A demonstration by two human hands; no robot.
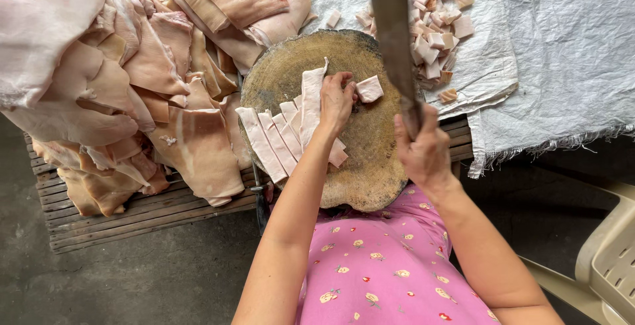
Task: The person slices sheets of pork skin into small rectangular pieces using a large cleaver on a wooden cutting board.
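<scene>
My left hand [336, 102] presses down on a long pale strip of pork skin [311, 97] lying on a round wooden chopping block [370, 160]. Several more cut strips [268, 143] lie side by side to the left of it. One small square piece [370, 89] sits just right of my fingers. My right hand [423, 150] grips the handle of a large cleaver [391, 27], whose dark blade is raised above the block's right side.
A big heap of uncut pork skin sheets [132, 80] covers a slatted wooden pallet [132, 216] on the left. Several cut cubes [440, 27] are piled on a white woven sack [562, 54] behind the block. A beige plastic chair [608, 259] stands at lower right.
</scene>
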